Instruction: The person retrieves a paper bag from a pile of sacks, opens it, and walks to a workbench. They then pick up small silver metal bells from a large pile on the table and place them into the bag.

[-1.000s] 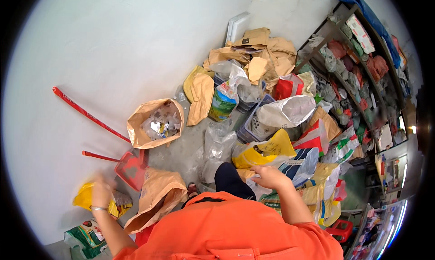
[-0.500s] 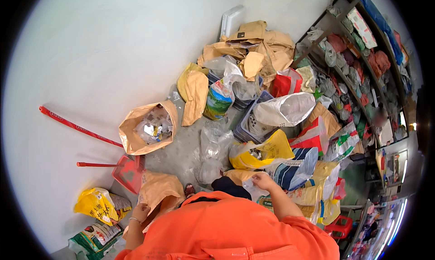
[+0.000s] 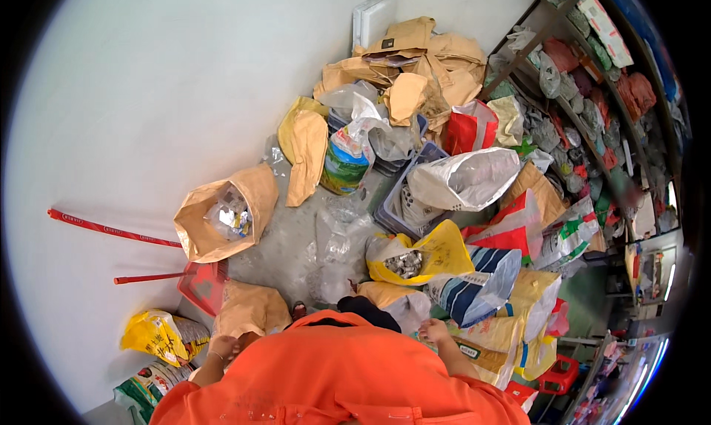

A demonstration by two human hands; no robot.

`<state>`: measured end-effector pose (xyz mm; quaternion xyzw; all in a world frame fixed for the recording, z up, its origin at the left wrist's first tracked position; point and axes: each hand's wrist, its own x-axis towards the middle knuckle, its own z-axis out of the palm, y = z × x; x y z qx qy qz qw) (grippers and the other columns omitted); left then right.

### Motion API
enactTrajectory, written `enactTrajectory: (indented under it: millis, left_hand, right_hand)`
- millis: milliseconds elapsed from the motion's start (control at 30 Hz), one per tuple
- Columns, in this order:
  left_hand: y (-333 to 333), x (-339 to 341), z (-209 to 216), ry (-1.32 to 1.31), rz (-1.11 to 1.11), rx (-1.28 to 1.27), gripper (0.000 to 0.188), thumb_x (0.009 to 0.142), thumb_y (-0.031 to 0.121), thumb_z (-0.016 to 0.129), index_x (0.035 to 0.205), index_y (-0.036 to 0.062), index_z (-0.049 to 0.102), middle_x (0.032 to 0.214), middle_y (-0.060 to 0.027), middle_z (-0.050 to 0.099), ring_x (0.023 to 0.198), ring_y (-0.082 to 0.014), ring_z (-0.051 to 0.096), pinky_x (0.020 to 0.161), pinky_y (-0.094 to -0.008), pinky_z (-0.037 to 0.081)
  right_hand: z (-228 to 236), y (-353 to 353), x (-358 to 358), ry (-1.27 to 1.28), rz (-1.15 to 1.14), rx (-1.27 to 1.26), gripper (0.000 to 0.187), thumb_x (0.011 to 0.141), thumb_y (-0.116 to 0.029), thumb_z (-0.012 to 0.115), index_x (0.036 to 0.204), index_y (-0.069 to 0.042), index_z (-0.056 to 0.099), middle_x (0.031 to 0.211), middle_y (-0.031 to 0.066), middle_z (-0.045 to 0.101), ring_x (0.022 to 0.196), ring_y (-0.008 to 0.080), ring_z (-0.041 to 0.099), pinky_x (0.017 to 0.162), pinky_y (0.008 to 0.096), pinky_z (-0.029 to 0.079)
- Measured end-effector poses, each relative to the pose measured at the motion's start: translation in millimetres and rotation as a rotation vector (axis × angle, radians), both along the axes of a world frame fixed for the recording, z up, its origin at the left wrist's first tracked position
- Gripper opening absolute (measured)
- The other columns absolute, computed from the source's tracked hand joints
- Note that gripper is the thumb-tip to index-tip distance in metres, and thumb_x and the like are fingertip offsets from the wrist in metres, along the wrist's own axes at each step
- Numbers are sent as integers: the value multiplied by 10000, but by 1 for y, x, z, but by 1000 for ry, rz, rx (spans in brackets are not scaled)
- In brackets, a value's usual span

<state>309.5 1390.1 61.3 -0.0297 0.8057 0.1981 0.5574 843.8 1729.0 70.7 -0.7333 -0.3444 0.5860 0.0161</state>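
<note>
My left hand (image 3: 224, 346) is at the side of a brown paper bag (image 3: 252, 306) in front of me, its fingers closed on the bag's edge; my orange top hides the bag's lower part. On my other side, my right hand (image 3: 434, 330) has its fingers curled in, just beside a brown sack with a pale lining (image 3: 406, 306). Whether anything is pinched in those fingers is too small to see. A yellow sack (image 3: 452, 251) holding small silvery pieces stands open beyond it, beside a blue-and-white striped sack (image 3: 481, 288).
An open brown paper bag (image 3: 259, 203) with clear plastic and shiny scraps stands by the wall. A red dustpan (image 3: 204, 288) and a red pole (image 3: 111, 226) are left of it. Blue crates (image 3: 392, 210) and several sacks fill the right, before a loaded shelf (image 3: 585, 99).
My right hand has drawn back from the lined sack's mouth toward me. My left hand remains at the paper bag, slightly shifted. The whole view has moved a little as my head turned.
</note>
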Motion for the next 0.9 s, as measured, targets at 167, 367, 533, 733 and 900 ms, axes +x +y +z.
enactTrajectory:
  millis: [167,367,533,733,900]
  left_hand:
    - [62,-18,1,155,35,269,128,835,168,575,831,52,627,701,-22,610,615,-124,576,516,-252,433]
    - [151,-11,67,166,88,112,173,835,174,589,923,29,622,759,-30,622,684,-119,591,562,-255,440]
    - [189,-37,63,193,-133,188,211,810,156,623,951,-1,613,759,-48,608,665,-109,564,618,-247,449]
    - [245,-104,-10,236,-299,445,259,808,184,624,976,-13,608,831,-76,637,727,-146,590,667,-274,468]
    - [326,-166,6,207,-454,439,323,806,248,622,996,-13,610,904,-119,642,811,-176,595,740,-285,465]
  right_hand:
    - [3,47,-1,11,-23,-21,187,773,22,463,911,9,589,785,105,624,632,206,606,500,302,450]
    - [1,84,21,27,-78,-30,190,811,-27,439,929,-31,588,770,87,630,619,193,606,481,289,423]
    - [3,119,16,-68,-203,-32,198,819,-30,433,947,-33,585,788,78,622,628,195,590,496,300,438]
    - [-21,151,1,214,-262,-25,136,812,-74,502,919,-19,566,756,84,610,611,184,579,483,280,435]
    - [43,139,-118,14,-76,161,136,814,-128,542,887,-20,581,743,53,617,598,131,567,488,243,419]
